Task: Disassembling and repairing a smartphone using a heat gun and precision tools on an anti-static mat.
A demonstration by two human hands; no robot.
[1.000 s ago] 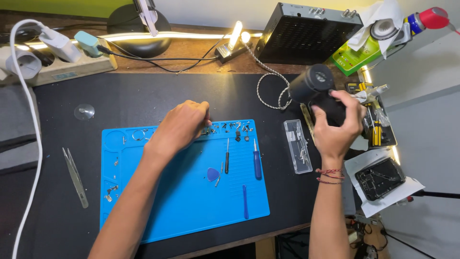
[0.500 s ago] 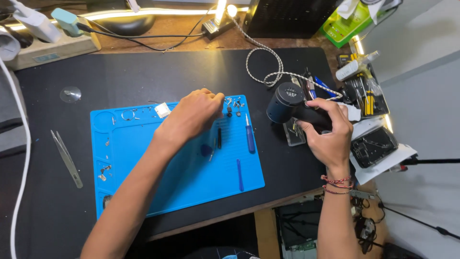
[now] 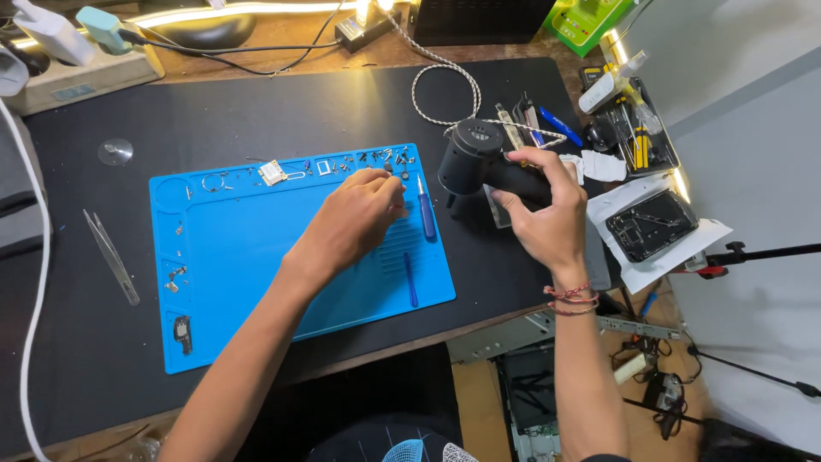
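My right hand (image 3: pixel 540 214) grips a black handheld blower (image 3: pixel 483 162) by its handle, its round head tilted toward the blue work mat (image 3: pixel 256 274). My left hand (image 3: pixel 352 222) rests on the mat near its top edge, fingers pinched together over small screws and parts (image 3: pixel 376 158); whether it holds something small I cannot tell. A blue screwdriver (image 3: pixel 426 210) lies just right of the left fingertips, and a thin blue tool (image 3: pixel 410 281) lies below it.
Metal tweezers (image 3: pixel 111 255) lie on the black desk left of the mat. A disassembled phone (image 3: pixel 652 224) sits on white paper at right, beside a tray of tools (image 3: pixel 629 128). A braided cable (image 3: pixel 445 81), a power strip (image 3: pixel 77 73) and a suction cup (image 3: pixel 115 151) are at the back.
My right hand has brought the blower leftward and down toward the mat. My left hand has stayed near the mat's top row of parts. The camera view has shifted.
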